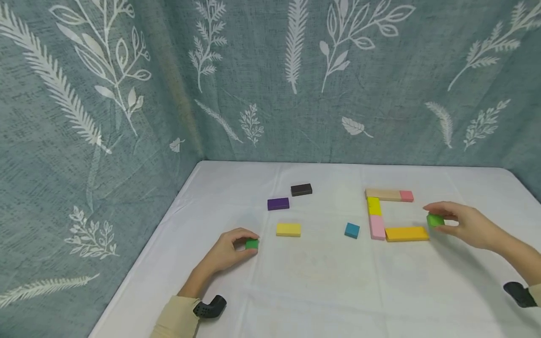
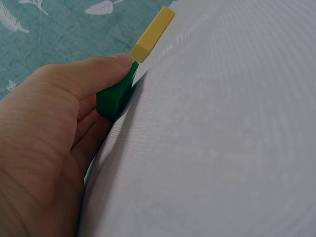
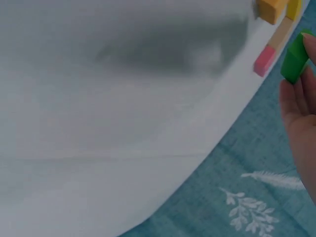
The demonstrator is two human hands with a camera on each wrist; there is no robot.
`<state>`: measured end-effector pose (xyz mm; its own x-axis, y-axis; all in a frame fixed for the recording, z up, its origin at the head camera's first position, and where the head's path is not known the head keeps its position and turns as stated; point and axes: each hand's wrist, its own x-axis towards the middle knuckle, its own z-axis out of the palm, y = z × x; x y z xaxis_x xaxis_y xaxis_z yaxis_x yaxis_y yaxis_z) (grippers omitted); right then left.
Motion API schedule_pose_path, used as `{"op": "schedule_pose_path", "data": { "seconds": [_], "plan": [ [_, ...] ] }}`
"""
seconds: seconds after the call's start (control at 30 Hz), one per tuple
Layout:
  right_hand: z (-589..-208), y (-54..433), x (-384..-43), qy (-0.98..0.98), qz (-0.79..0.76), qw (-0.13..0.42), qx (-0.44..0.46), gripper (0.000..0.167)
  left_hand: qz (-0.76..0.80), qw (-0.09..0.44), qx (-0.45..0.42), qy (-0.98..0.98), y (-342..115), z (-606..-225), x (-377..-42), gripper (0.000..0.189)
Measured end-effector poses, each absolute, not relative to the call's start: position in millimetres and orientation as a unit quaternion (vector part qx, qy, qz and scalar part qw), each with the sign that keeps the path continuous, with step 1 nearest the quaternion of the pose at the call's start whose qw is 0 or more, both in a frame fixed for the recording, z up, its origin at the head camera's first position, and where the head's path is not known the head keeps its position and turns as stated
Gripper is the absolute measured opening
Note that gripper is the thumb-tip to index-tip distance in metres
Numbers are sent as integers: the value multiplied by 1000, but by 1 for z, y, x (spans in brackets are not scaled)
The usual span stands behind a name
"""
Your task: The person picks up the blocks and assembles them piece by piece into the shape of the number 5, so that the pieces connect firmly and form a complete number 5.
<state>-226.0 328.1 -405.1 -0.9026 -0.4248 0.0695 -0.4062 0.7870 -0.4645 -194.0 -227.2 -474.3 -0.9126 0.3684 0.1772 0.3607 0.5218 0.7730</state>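
On the left of the head view, my left hand (image 1: 228, 249) pinches a dark green block (image 1: 251, 244) at the table surface. The left wrist view shows that green block (image 2: 116, 95) between thumb and fingers, with a yellow block (image 2: 154, 33) beyond it. My right hand (image 1: 475, 226) holds a bright green block (image 1: 435, 220) by thumb and fingertips. A shadow on the cloth lies apart from this hand, so the block (image 3: 295, 58) is raised above the table. Just left of it lies an orange block (image 1: 407, 234), joined to a pink block (image 1: 377, 227).
A yellow block (image 1: 374, 205), a beige block (image 1: 383, 195) and a coral-pink block (image 1: 406, 196) continue the angular row. Separately lie a blue block (image 1: 351, 230), a pale yellow block (image 1: 288, 229), a purple block (image 1: 278, 203) and a black block (image 1: 301, 189). Patterned curtains (image 1: 270, 117) border the white-covered table (image 1: 321, 291).
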Motion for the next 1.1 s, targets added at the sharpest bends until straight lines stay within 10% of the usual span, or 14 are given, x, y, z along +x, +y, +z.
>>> {"op": "schedule_pose_path", "data": {
  "seconds": [1.1],
  "plan": [
    [-435, 330, -217, 939, -258, 36, -226, 50, 430, -3, 211, 878, -222, -463, -188, 28]
  ]
}}
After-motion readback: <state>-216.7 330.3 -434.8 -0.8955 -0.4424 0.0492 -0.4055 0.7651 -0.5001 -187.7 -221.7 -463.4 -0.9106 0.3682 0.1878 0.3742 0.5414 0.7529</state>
